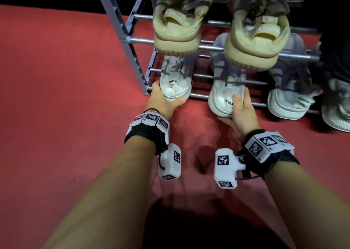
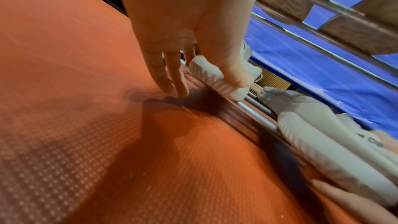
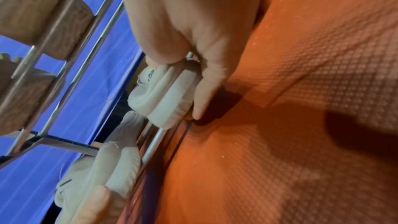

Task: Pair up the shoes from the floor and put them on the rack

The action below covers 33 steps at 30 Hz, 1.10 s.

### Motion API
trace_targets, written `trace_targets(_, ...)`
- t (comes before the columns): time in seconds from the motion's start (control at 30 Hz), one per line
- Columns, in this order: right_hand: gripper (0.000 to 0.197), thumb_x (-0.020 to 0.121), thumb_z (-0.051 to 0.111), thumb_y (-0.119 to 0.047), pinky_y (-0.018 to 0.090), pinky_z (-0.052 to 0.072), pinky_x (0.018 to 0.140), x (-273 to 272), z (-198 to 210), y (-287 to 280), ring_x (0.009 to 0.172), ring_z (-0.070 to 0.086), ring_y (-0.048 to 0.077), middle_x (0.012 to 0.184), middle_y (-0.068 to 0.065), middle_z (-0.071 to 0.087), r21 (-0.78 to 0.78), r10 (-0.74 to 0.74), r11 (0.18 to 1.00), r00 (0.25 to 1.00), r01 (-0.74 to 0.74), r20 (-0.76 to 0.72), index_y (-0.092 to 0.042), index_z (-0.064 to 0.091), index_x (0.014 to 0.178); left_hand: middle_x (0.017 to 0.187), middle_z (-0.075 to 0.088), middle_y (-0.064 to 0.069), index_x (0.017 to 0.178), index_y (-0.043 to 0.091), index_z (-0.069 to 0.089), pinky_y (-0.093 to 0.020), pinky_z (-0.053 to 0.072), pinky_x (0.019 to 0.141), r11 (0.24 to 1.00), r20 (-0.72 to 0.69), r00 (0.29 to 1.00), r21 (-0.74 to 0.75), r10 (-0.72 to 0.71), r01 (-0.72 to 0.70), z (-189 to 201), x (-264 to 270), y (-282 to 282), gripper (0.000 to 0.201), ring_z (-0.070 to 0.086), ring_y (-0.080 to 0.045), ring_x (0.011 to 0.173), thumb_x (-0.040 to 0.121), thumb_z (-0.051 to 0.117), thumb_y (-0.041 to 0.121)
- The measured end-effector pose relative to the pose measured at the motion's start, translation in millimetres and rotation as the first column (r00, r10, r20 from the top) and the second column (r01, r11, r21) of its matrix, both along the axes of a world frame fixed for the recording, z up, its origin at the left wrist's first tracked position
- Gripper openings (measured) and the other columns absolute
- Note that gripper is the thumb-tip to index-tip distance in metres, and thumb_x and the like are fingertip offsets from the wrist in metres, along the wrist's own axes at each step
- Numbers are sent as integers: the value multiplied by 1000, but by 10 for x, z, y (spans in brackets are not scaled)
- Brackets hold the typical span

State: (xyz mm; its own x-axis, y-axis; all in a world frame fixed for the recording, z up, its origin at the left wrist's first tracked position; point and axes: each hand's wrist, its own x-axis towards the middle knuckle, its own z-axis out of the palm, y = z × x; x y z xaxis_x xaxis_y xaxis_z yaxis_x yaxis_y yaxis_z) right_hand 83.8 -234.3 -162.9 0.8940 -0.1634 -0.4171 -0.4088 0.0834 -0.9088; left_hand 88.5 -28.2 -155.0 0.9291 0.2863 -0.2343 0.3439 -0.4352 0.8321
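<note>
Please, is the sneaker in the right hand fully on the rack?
Partly out: the sneaker overhangs the front bar, its heel in the right hand.

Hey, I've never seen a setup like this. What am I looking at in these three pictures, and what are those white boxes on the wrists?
No machine here: a person works with two bare hands. The big picture comes from a camera on their head, looking down. The white boxes hold wrist cameras; those give the other two close-up pictures. On the red mat stands a grey shoe rack. Its upper bars carry tan sneakers; the lower bars carry white ones and a pale pair further right. The left hand grips the heel of the left white sneaker, the right hand the heel of the right white sneaker.
</note>
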Motion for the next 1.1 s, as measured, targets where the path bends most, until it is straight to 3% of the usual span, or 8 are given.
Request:
trace_targets(0.2,49,100,37,-39,29,58,56,113,16,-53,95,63,15,137,2,48,-41,41,998,998,-42,-38,-25,28,146,132,53,1,139,19,32,-29,40,100,997,-21,1000,75,-11,13,22,14,-7,82,53,-18,119,72,78,34)
trace_targets(0.37,48,99,36,-44,29,59,52,151,44,-43,100,65,30,134,4,49,-77,47,996,994,-54,-95,-29,29,143,132,52,0,136,17,31,-33,41,100,990,-74,997,134,-33,42,62,39,-4,81,53,-21,118,73,76,43)
trace_targets(0.53,57,97,37,-47,29,57,47,222,32,-35,110,59,37,148,5,33,-65,26,997,988,-36,-149,-29,20,148,133,50,0,135,17,31,-41,42,102,984,-86,995,166,-49,63,37,49,7,84,53,-21,118,71,76,47)
trace_targets(0.6,57,97,38,-46,28,56,45,246,23,-27,115,56,39,150,5,30,-51,23,998,986,-32,-168,-29,20,148,132,51,2,135,20,31,-38,43,103,991,-60,998,124,-35,42,9,24,-2,85,54,-19,118,69,77,47)
trace_targets(0.73,57,98,37,-45,27,54,43,270,45,-36,117,54,39,151,6,28,-28,22,999,984,-28,-179,-24,18,147,136,47,5,141,19,28,-20,33,98,994,-8,998,90,-57,58,-7,-55,-14,86,48,-11,121,72,80,25)
trace_targets(0.83,64,97,33,-50,38,59,51,238,131,-85,98,60,33,150,6,29,40,6,999,976,3,-218,-24,10,150,136,45,7,143,19,25,-22,32,104,991,-19,995,89,-102,104,-28,-97,31,96,44,-8,123,66,84,22)
trace_targets(0.93,60,96,28,-54,36,59,52,111,185,-161,77,65,28,138,11,47,60,45,998,963,-30,-264,-30,11,149,137,46,-2,139,15,30,-30,36,107,987,-50,995,132,-90,96,12,-136,27,87,47,-18,125,68,81,23)
trace_targets(1.1,43,96,41,-32,26,46,55,-15,220,-283,66,55,15,105,2,55,-249,69,961,975,-122,-212,-23,32,137,124,56,-13,130,7,35,-31,40,87,958,-217,976,284,17,46,204,-172,-87,50,54,-31,115,88,58,20)
